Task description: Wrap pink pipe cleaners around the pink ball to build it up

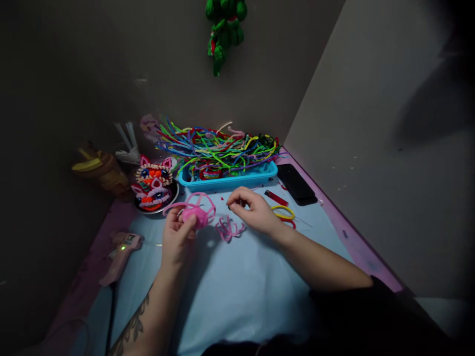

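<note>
My left hand (178, 230) is closed on a pink pipe-cleaner piece (196, 216), a fuzzy rounded body with several looped strands standing out from it. Level with it, to the right, my right hand (253, 207) hovers over the table with thumb and fingertips pinched together. A small dark bit seems to show at those fingertips, too small to name. Between the two hands, a loose bunch of bent pink pipe cleaners (229, 229) lies on the blue cloth (237, 291).
A blue tray (228, 183) heaped with coloured pipe cleaners (222, 146) stands at the back. Leftward are a bowl (173, 198) of fuzzy figures and a pink glue gun (124, 257), its light green. Scissors (284, 213), a red lighter (276, 198) and a black phone (297, 184) lie right.
</note>
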Demonstrator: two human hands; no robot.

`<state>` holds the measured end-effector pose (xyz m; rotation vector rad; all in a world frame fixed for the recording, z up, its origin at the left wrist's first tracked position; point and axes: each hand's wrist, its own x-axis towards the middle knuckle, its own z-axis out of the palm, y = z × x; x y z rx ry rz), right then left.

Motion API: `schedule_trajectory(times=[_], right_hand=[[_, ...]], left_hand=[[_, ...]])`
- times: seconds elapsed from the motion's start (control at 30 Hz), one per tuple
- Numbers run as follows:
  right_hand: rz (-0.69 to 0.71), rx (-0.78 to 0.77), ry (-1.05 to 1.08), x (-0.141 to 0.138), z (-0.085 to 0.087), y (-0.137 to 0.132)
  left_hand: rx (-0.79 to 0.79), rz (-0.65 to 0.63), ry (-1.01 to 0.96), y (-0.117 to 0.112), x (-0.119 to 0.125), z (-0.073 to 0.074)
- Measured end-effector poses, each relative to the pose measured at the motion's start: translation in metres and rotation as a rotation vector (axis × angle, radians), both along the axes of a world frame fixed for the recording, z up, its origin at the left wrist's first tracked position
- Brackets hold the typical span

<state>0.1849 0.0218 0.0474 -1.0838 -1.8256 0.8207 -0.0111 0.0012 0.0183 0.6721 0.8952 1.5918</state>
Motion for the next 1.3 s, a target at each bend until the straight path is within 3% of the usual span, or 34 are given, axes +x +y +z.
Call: schedule_trajectory(times=[0.13,0.33,0.43,0.53,0.7,0.8,0.87,1.0,1.13,1.2,1.3], right_hand=[[0.356,-0.068,-0.392,0.015,0.004,0.005],[0.467,-0.041,-0.707,0.010,-0.006,0.002],[0.509,-0.082,-0.716,0.008,-0.011,0.005],[0.395,-0.002,-0.626,0.016,-0.007,0.010],[-0.037,0.127,-0.603,0.041,0.004,0.021],[-0.357,0.245,-0.580,0.058,-0.002,0.037],[-0.470,0.300,-0.550,0.068,-0.012,0.051],[-0.443,0.228,-0.567,0.084,-0.025,0.071],[-0.457,0.220,-0.479,0.080,-0.012,0.060],[-0.359,0.230,-0.387,0.067,0.001,0.045],[-0.052,0.171,-0.224,0.038,0.016,0.018]], left_hand=[[0.036,0.104,-0.103,0.006,-0.008,0.003],[0.006,0.065,-0.127,0.006,-0.010,0.000],[-0.005,0.069,-0.140,0.006,-0.009,0.000],[-0.010,0.062,-0.133,0.006,-0.009,0.000],[-0.034,0.058,-0.133,0.005,-0.008,-0.001],[-0.058,0.043,-0.143,0.004,-0.005,-0.002],[-0.072,0.020,-0.144,0.004,-0.003,-0.002],[-0.121,-0.013,-0.141,0.003,-0.001,-0.003],[-0.148,-0.046,-0.120,0.001,0.001,0.000],[-0.154,-0.097,-0.103,-0.001,0.003,0.001],[-0.139,-0.189,-0.065,-0.005,0.005,0.002]])
